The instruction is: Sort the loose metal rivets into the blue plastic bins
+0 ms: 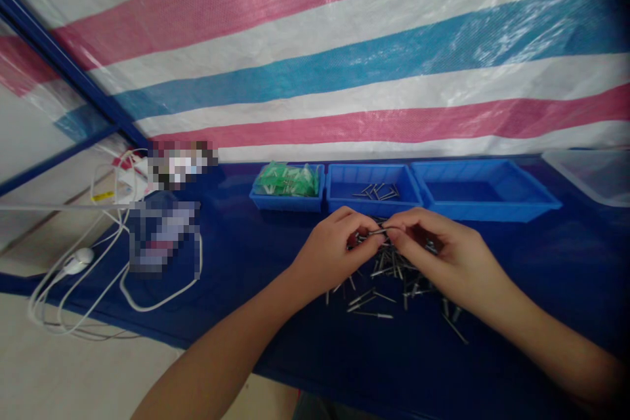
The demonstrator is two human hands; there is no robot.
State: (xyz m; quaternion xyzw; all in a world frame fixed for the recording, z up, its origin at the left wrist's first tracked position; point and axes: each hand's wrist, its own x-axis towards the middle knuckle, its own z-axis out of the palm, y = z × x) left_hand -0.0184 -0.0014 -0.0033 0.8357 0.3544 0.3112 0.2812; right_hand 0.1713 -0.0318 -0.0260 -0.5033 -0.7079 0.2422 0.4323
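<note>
My left hand [339, 243] and my right hand [438, 246] meet above a loose pile of metal pins [394, 289] on the blue table [275, 341]. Both hands pinch the ends of one thin metal pin [381, 231] held between their fingertips. My right hand also seems to hold more pins in its palm. Behind the hands stand three blue trays: one with green plastic parts [288, 182], a middle tray [371, 200] with a few pins, and a wide tray [485, 200].
A white cable with a small switch [79, 261] loops over the table's left end, beside blurred-out items. A clear plastic bin [595, 174] stands at the far right. A striped pink, white and blue tarp hangs behind the table.
</note>
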